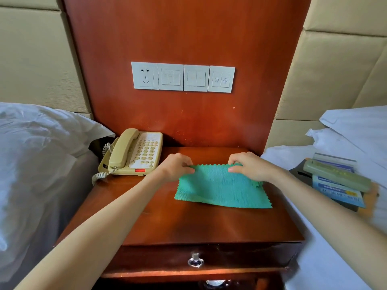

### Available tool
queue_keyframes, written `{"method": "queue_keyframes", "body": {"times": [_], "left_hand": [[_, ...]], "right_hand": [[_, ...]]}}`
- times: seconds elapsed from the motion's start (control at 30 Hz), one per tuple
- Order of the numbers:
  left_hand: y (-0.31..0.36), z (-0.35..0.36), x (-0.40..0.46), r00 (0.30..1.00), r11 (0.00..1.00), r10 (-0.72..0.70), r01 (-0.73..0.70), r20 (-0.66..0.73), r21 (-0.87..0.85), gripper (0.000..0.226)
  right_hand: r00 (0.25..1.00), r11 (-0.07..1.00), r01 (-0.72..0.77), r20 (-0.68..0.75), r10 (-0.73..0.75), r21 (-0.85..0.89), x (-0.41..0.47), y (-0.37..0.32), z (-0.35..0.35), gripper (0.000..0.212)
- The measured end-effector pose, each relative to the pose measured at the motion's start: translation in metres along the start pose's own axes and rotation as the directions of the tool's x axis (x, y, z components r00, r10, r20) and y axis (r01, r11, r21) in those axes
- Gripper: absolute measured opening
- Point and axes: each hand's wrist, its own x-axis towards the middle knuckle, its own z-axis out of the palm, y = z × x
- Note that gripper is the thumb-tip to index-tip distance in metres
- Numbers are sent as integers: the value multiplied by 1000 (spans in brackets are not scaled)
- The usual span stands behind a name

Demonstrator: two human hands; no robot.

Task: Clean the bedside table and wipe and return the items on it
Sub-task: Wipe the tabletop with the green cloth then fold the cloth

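Bedside table stands between two beds. Telephone sits on its rear left corner; cloth lies right of centre, near edge on the tabletop. Left hand and right hand pinch the cloth's far corners. Switch panel is on the wall behind. Remote control lies atop booklets on the right bed.

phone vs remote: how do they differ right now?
The phone sits on the bedside table at its back left; the remote lies on the bed at right, atop booklets. The phone is broad with a coiled cord; the remote is a slim bar, blurred. Both are beige, untouched by either hand.
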Motion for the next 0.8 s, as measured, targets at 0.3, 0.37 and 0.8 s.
{"method": "queue_keyframes", "body": {"times": [0.3, 0.37, 0.8], "left_hand": [[24, -32, -26, 837, 898, 438, -398, -329, 185, 12], [14, -17, -46, 800, 816, 559, -483, -219, 319, 13], [-34, 21, -91, 916, 804, 401, -362, 20, 473, 27]], "right_hand": [[838, 963, 175, -483, -254, -203, -29, 0, -20, 21], [853, 940, 161, -437, -285, -300, -47, 10, 4, 23], [958, 954, -36, -282, -52, -298, -82, 16, 77, 31]]}}
